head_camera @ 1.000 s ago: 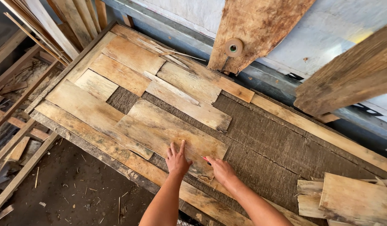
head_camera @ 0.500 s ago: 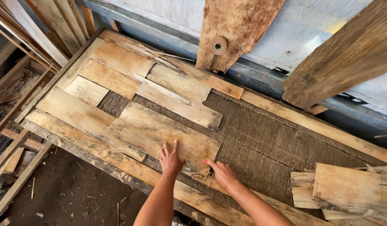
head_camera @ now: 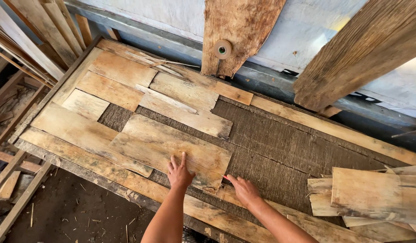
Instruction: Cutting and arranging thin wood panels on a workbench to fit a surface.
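Note:
My left hand (head_camera: pixel 178 172) lies flat, fingers spread, on the near edge of a wide pale veneer sheet (head_camera: pixel 172 146) in the middle of a dark ribbed board (head_camera: pixel 280 148). My right hand (head_camera: pixel 244 189) rests just to the right of it, its fingers touching the sheet's lower right corner. Something small and red shows at the fingertips; I cannot tell what it is. More veneer pieces (head_camera: pixel 122 78) lie side by side over the left part of the board.
A stack of loose veneer sheets (head_camera: pixel 374 193) lies at the right. A long light strip (head_camera: pixel 334 130) runs along the board's far edge. Thick timbers (head_camera: pixel 370 49) and a plank with a roller (head_camera: pixel 223 48) lean on the wall. Slats (head_camera: pixel 32 31) stand at left; dirt floor below.
The view has shifted, so the board and sheets sit further left in frame. My hands stay on the wide sheet's near edge, the right hand now at its corner.

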